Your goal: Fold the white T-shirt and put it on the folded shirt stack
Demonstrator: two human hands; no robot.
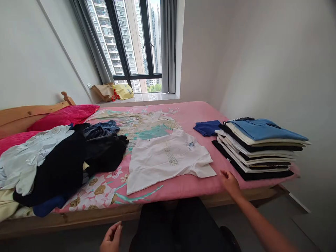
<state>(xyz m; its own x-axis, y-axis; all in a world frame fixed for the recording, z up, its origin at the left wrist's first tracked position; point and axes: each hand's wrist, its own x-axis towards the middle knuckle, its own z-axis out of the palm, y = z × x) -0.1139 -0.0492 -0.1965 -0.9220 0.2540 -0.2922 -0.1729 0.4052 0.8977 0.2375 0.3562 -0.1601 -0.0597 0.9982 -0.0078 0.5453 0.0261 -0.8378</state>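
A white T-shirt (pixel 151 164) with a small printed emblem lies spread on the bed, its sleeves toward the right. My right hand (pixel 230 183) is just right of the near sleeve, fingers loosely apart and holding nothing. Low in the view, in front of the bed edge, my left hand (pixel 112 238) has its fingers curled against the thumb, with nothing seen in them. To the right rises a stack of folded clothes (pixel 258 150), topped by a blue folded garment (pixel 265 129). Beside the stack sits a dark blue folded garment (pixel 207 128).
A loose heap of black clothes (pixel 60 168) and white clothes (pixel 34 150) covers the left of the bed (pixel 194 108). Red pillows (pixel 65 117) rest by the wooden headboard (pixel 31 112). Paper bags (pixel 105 91) stand on the windowsill. A wall borders the right side.
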